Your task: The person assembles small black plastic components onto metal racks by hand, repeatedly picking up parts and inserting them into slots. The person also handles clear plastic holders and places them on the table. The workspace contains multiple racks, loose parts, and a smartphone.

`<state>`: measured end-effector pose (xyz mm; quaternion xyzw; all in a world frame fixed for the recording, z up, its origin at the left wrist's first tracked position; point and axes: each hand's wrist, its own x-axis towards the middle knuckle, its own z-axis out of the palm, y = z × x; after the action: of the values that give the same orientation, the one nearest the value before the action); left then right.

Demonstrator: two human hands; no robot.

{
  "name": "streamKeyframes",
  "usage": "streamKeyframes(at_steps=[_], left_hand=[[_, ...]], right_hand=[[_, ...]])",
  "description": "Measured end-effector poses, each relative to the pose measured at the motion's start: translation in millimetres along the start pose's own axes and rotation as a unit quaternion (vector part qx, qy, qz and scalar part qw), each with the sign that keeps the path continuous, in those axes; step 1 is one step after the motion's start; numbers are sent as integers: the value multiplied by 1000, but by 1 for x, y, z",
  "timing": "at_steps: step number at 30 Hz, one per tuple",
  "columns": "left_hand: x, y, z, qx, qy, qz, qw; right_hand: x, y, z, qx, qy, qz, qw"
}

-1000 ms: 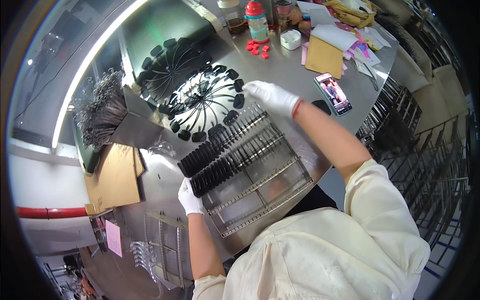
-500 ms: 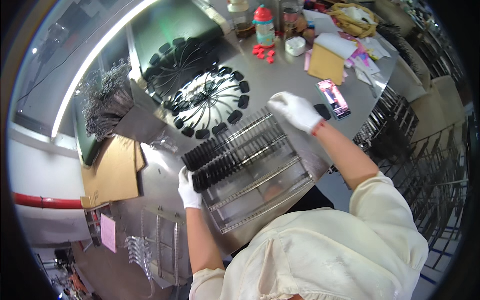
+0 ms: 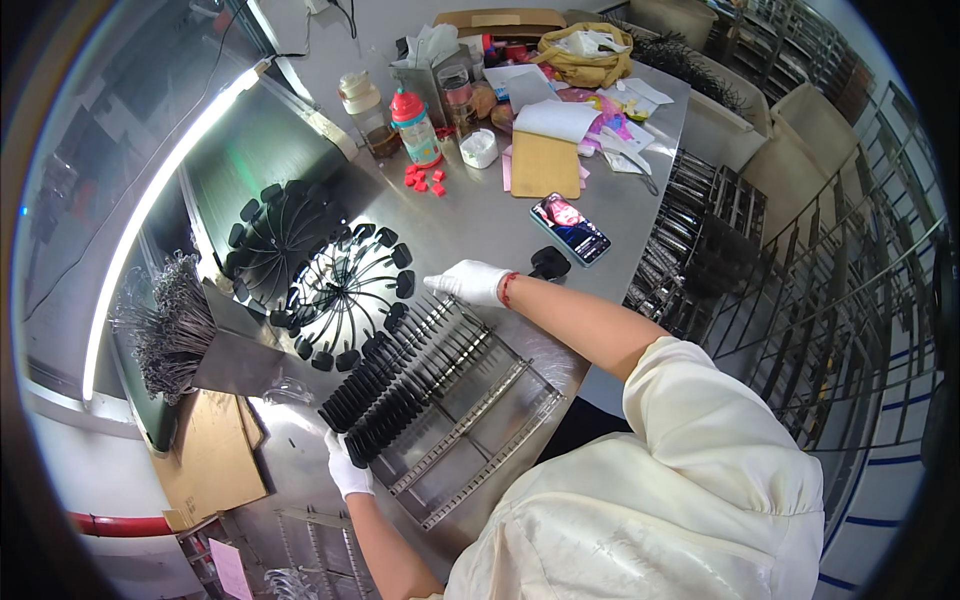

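Observation:
A metal rack (image 3: 463, 430) lies aslant on the table in front of me. Black flat pads (image 3: 372, 440) on thin rods are packed in rows toward its left end, while mostly bare rod ends show toward its far right. My left hand (image 3: 348, 468), in a white glove, is closed on the rack's left end beside the pads. At the far corner my right hand (image 3: 472, 282), also gloved, has its fingers together against the rack; the fingertips are partly hidden. Just beyond, black pads on curved rods lie in a ring (image 3: 340, 290) with the rods meeting at the centre.
A phone (image 3: 570, 228) with a lit screen and a black pad (image 3: 549, 263) lie right of my right hand. Bottles (image 3: 415, 128), red pieces (image 3: 425, 180) and papers (image 3: 560, 125) are farther back. A bin of wire rods (image 3: 185, 330) stands left. Wire racks (image 3: 800, 300) stand right.
My view has shifted and turned, so the table's things sit farther left and lower. Both hands stay at the rack's two ends. The phone's picture has changed.

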<state>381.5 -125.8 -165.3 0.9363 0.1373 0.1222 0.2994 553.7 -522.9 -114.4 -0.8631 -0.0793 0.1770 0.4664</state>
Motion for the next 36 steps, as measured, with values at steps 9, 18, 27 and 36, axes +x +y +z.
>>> streamKeyframes(at_steps=[9,18,27,36], left_hand=[[17,-26,5,-106,-83,-2,991],[26,31,-46,42,-164,34,985],[225,94,-212,-69,381,44,921],[247,98,-249,386,221,63,894]], right_hand=[[-117,-54,32,-141,311,-295,892],[-216,-59,60,-340,-144,-219,903],[-211,-111,27,-361,-63,-297,882],[-219,-93,34,-353,-88,-252,897]])
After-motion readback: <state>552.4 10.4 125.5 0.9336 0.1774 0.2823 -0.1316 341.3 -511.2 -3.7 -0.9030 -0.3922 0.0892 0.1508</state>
